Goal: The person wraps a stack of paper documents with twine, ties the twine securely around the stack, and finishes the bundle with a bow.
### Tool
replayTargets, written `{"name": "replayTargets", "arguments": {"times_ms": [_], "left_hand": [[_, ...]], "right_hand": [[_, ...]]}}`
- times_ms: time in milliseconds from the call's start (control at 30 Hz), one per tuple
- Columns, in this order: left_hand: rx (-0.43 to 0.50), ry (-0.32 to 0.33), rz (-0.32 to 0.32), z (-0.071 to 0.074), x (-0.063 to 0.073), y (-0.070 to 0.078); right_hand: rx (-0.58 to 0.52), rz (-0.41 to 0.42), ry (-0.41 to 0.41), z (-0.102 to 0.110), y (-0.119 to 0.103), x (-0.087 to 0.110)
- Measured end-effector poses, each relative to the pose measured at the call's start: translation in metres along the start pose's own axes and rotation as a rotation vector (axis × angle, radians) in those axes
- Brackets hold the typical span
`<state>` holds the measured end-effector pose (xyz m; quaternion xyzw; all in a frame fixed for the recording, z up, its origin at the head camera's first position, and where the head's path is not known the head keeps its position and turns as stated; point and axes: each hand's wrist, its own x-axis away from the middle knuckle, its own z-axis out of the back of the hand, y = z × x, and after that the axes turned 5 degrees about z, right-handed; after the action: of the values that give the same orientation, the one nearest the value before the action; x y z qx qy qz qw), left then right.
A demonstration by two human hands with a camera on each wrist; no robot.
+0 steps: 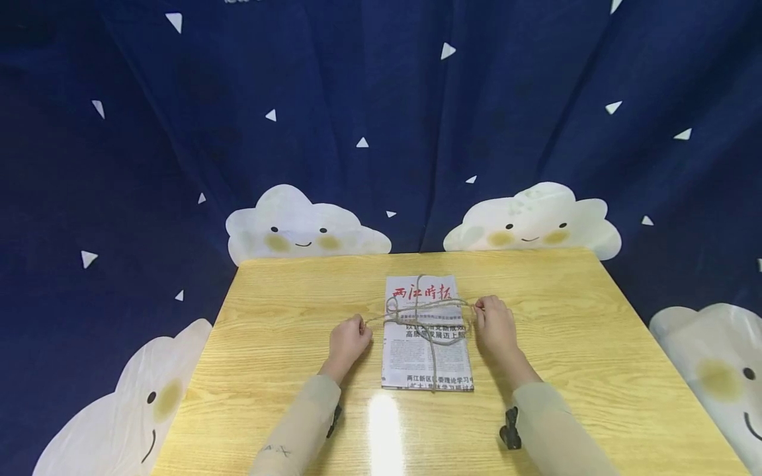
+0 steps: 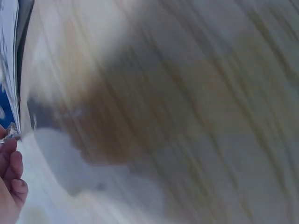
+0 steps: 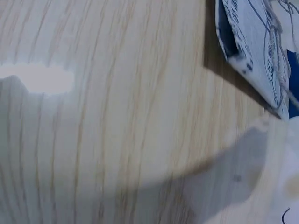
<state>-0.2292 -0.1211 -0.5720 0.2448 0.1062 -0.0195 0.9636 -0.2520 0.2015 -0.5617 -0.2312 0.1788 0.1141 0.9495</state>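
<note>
Left hand (image 1: 349, 342) and right hand (image 1: 496, 325) held twine (image 1: 417, 309) across a folded newspaper (image 1: 401, 362) on the counter (image 1: 286, 311).
The left fingers pinched a strand just past the newspaper's left edge; the right fingers, small in the head view, seemed to pinch another near its right edge. Twine loops lay on top.

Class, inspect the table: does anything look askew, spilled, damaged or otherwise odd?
The twine looks untidy, lying in loose loops across the newspaper; the left hand and right hand pinch it, so tying is probably unfinished. The white patch on the table is likely glare. No spill or damage shows.
</note>
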Motion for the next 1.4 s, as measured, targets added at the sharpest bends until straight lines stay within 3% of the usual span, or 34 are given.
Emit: {"name": "replayTargets", "arguments": {"times_ms": [167, 467, 700, 800, 900, 1033, 1167, 1233, 1300, 1400], "left_hand": [[0.006, 0.032, 0.022, 0.014, -0.002, -0.022], [0.056, 0.044, 0.202, 0.042, -0.004, -0.061], [0.04, 0.057, 0.305, 0.05, 0.004, -0.089], [0.03, 0.045, 0.354, 0.051, 0.009, -0.096], [0.016, 0.017, 0.38, 0.05, 0.012, -0.1], [0.02, -0.004, 0.409, 0.049, 0.013, -0.097], [0.072, 0.041, 0.415, 0.046, 0.009, -0.087], [0.102, 0.076, 0.368, 0.042, 0.004, -0.076], [0.143, 0.094, 0.282, 0.036, -0.003, -0.062], [0.168, 0.056, 0.112, 0.023, -0.013, -0.033]], "right_hand": [[0.001, 0.003, 0.037, 0.014, 0.013, 0.008], [0.02, -0.048, 0.04, 0.04, 0.045, 0.025], [0.027, -0.095, 0.091, 0.052, 0.069, 0.039], [0.041, -0.124, 0.05, 0.053, 0.077, 0.047], [0.054, -0.154, -0.059, 0.053, 0.081, 0.056], [0.061, -0.17, -0.164, 0.052, 0.081, 0.064], [0.069, -0.176, -0.148, 0.05, 0.076, 0.061], [0.044, -0.166, -0.131, 0.048, 0.069, 0.054], [-0.021, -0.145, -0.126, 0.043, 0.058, 0.045], [-0.155, -0.056, -0.147, 0.032, 0.036, 0.033]]}}
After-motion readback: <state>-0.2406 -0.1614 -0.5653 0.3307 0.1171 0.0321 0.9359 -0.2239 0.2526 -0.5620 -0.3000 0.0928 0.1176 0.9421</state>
